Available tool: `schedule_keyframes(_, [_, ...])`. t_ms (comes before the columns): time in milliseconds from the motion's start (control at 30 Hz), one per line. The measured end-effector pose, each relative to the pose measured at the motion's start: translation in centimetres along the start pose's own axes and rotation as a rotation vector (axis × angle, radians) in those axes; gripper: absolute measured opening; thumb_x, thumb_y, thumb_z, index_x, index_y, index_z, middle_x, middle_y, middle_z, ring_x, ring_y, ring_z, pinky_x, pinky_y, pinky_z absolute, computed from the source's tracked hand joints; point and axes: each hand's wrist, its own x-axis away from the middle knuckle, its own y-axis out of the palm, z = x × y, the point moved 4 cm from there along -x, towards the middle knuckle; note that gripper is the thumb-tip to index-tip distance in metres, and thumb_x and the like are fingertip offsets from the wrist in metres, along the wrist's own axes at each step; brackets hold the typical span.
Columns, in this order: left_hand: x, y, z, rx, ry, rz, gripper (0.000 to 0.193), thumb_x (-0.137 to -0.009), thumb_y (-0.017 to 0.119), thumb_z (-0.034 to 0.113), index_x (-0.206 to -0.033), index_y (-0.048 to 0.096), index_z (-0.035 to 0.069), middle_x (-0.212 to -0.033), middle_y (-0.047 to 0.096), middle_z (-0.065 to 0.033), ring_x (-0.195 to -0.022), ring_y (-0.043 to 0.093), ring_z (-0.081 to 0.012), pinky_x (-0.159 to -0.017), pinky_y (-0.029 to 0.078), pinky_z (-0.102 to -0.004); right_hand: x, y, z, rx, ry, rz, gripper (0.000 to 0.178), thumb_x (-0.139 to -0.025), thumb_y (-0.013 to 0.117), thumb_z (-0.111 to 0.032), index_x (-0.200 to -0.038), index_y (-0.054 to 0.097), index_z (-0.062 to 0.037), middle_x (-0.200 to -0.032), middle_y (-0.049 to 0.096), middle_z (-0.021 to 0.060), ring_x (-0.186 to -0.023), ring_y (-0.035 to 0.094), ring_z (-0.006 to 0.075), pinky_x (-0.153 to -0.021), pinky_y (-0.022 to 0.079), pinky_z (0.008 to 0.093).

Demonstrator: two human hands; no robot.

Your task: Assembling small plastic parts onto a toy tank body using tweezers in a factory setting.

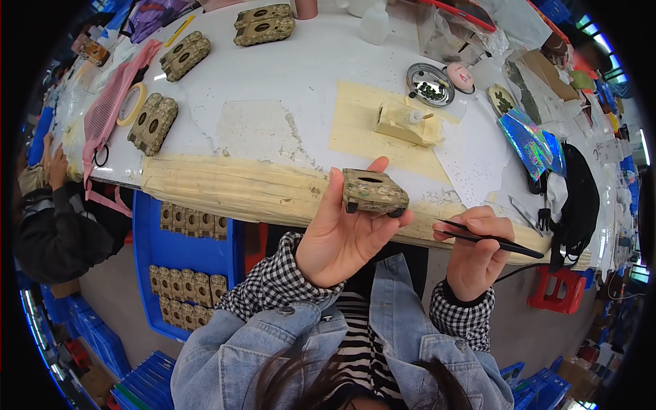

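My left hand [345, 236] is closed round a camouflage-patterned plastic housing [374, 188], which has a dark oval opening in its upper face and small black parts at its lower edge. It is held just above the taped front edge of the table. To its right, my right hand [478, 249] pinches a pair of black tweezers [495, 240], whose tips point left toward the housing and stay apart from it. Beyond my hands, a tape-covered block [408, 123] with a small stick on top rests on a yellow sheet. Behind it, a round metal dish [430, 85] contains small dark green pieces.
More camouflage housings [153, 124] lie at the table's left and back. A blue crate [184, 256] of similar housings stands low left. A pink mesh strap [113, 102] and tape roll [132, 104] lie left; a black cloth bag [577, 198] hangs right. Another person [65, 225] sits at far left.
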Motion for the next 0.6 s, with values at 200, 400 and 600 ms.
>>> schedule_keyframes(200, [0.07, -0.04, 0.16, 0.005, -0.009, -0.018, 0.071, -0.092, 0.035, 0.051, -0.143, 0.004, 0.013, -0.125, 0.042, -0.0234, -0.108, 0.053, -0.0332, -0.089, 0.051, -0.0316, 0.06, -0.05, 0.09, 0.005, -0.003, -0.005, 0.036, -0.091, 0.050, -0.034, -0.098, 0.049, 0.0014, -0.086, 0.053, 0.0155, -0.070, 0.062, 0.0249, -0.063, 0.056, 0.0332])
schedule_keyframes(400, [0.11, -0.27, 0.21, -0.043, -0.005, -0.020, 0.072, -0.091, 0.034, 0.053, -0.143, 0.003, 0.014, -0.124, 0.043, -0.0215, -0.105, 0.055, -0.0322, -0.086, 0.052, -0.0328, 0.02, 0.07, 0.09, 0.010, -0.001, -0.011, 0.036, -0.091, 0.050, -0.033, -0.098, 0.049, 0.0015, -0.086, 0.053, 0.0157, -0.070, 0.062, 0.0245, -0.062, 0.056, 0.0331])
schedule_keyframes(600, [0.14, -0.21, 0.24, -0.063, -0.004, -0.010, 0.072, -0.091, 0.034, 0.053, -0.143, 0.001, 0.016, -0.124, 0.042, -0.0203, -0.104, 0.055, -0.0317, -0.085, 0.053, -0.0334, 0.05, 0.08, 0.09, 0.016, -0.003, -0.014, 0.035, -0.091, 0.049, -0.033, -0.097, 0.050, 0.0015, -0.086, 0.053, 0.0160, -0.070, 0.062, 0.0244, -0.062, 0.056, 0.0323])
